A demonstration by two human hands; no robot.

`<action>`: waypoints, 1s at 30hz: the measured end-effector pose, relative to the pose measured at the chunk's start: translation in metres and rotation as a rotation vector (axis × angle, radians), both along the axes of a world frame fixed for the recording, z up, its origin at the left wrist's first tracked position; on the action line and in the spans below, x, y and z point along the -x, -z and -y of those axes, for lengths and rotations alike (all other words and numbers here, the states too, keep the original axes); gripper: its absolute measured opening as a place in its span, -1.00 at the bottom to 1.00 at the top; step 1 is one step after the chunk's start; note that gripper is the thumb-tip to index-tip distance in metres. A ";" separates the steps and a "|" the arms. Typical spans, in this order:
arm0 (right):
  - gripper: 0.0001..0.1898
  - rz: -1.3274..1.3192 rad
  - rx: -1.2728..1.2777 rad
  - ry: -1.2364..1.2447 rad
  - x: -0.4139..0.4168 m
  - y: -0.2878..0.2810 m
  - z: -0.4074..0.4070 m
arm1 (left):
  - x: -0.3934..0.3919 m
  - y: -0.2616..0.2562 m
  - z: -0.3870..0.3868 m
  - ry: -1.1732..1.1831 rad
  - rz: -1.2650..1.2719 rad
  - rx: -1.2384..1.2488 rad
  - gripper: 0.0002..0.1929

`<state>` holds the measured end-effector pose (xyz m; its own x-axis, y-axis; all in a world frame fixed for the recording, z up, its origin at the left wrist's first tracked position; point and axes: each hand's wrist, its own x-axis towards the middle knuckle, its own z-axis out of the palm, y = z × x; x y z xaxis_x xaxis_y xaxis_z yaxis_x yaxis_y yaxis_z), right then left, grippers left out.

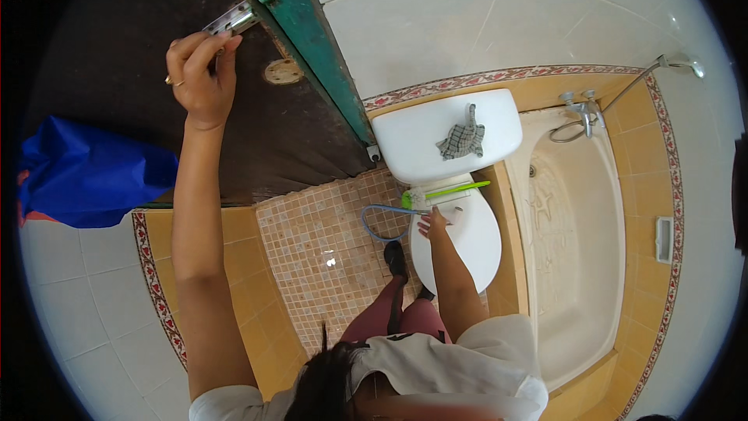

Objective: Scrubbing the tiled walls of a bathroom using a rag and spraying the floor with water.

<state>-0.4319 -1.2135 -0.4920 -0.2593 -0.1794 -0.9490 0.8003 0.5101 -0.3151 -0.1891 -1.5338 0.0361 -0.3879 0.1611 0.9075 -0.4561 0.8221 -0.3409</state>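
My left hand [204, 73] is raised to the metal slide bolt [234, 19] of a dark door [140, 58], its thumb and fingers pinched at the bolt's lower side. Over the closed toilet lid [467, 245], my right hand [433, 223] is at the white-and-grey head of a bidet sprayer [451, 216]; its blue hose [365, 225] loops out over the floor. A green-handled toilet brush [450, 190] lies across the back of the toilet seat, just beyond this hand. On the white cistern [409, 146] rests a crumpled checked cloth [463, 139].
A beige bathtub [575, 257] with a mixer tap [584, 114] stands on the right, beneath a wall-mounted shower head [695, 67]. A blue bag or cloth [93, 169] hangs on the left. The green door frame [315, 52] runs beside the cistern. The mosaic floor [310, 251] looks wet.
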 end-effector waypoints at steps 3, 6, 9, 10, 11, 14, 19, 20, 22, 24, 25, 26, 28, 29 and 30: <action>-0.09 0.071 -0.078 0.051 -0.023 0.042 0.007 | -0.002 0.000 -0.007 -0.006 0.004 0.023 -0.62; -0.16 -0.091 -0.023 0.107 -0.034 0.071 0.016 | -0.002 0.002 -0.014 -0.024 0.014 0.024 -0.63; -0.25 -0.123 -0.021 0.318 -0.034 0.089 0.021 | -0.001 0.003 -0.019 -0.084 0.021 0.026 -0.63; -0.29 -0.121 -0.058 0.419 -0.033 0.092 0.022 | 0.000 0.002 -0.020 -0.096 0.021 0.032 -0.62; -0.30 -0.111 -0.021 0.411 -0.032 0.095 0.021 | 0.001 0.003 -0.021 -0.106 0.018 0.025 -0.62; -0.35 -0.171 -0.052 0.336 -0.031 0.096 0.016 | 0.002 0.003 -0.023 -0.089 -0.007 -0.005 -0.64; -0.50 -0.485 -0.170 0.245 -0.056 0.080 -0.007 | 0.004 0.005 -0.029 -0.060 -0.070 -0.108 -0.61; -0.55 -0.511 -0.052 0.305 -0.064 0.075 -0.014 | 0.004 0.005 -0.030 -0.057 -0.073 -0.123 -0.61; -0.64 -0.504 0.108 0.472 -0.079 0.063 -0.031 | 0.005 0.003 -0.034 -0.018 -0.089 -0.157 -0.57; -0.72 -0.414 0.091 0.379 -0.090 0.051 -0.051 | 0.005 0.001 -0.042 -0.034 -0.082 -0.151 -0.57; -0.75 -0.393 0.117 0.333 -0.094 0.045 -0.061 | 0.004 -0.001 -0.049 -0.058 -0.070 -0.159 -0.57; -0.77 -0.363 0.097 0.329 -0.096 0.039 -0.069 | 0.004 -0.002 -0.055 -0.057 -0.067 -0.126 -0.57; -0.77 -0.387 0.184 0.227 -0.099 0.027 -0.083 | 0.001 -0.005 -0.072 -0.119 -0.044 -0.075 -0.56; -0.76 -0.398 0.220 0.183 -0.100 0.021 -0.088 | 0.000 -0.005 -0.081 -0.101 -0.064 -0.075 -0.56; -0.78 -0.421 0.319 0.070 -0.102 0.013 -0.093 | -0.002 -0.005 -0.092 -0.110 -0.060 -0.088 -0.56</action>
